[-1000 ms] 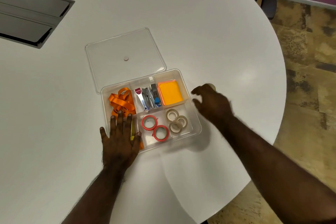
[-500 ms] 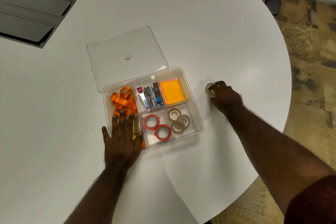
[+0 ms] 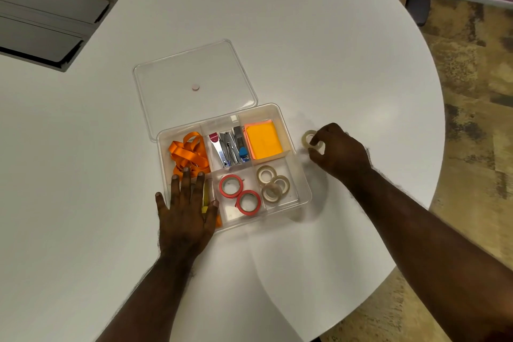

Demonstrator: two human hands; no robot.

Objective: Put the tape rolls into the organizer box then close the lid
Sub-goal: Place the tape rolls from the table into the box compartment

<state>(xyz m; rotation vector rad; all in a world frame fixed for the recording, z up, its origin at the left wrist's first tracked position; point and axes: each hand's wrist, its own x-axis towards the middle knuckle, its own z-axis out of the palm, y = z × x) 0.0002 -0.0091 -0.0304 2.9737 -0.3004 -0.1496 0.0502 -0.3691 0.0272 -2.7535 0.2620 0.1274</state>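
Observation:
A clear organizer box [image 3: 303,186] lies open on the white table, its clear lid [image 3: 194,86] flat behind it. Two red tape rolls [image 3: 240,194] share one front compartment. Three beige tape rolls [image 3: 273,183] fill the front right one. Just right of the box, my right hand [image 3: 340,153] pinches another beige tape roll [image 3: 307,138] on the table. My left hand [image 3: 186,211] lies flat with spread fingers on the box's front left corner.
The box also holds an orange ribbon [image 3: 188,154], staplers [image 3: 229,147] and an orange notepad [image 3: 263,140]. A grey hatch [image 3: 47,19] is set into the table at far left. The round table edge [image 3: 433,175] curves close on the right, above patterned floor.
My right hand moved from beside the box out to the loose beige roll on the table and closed its fingers on it. My left hand stayed on the box.

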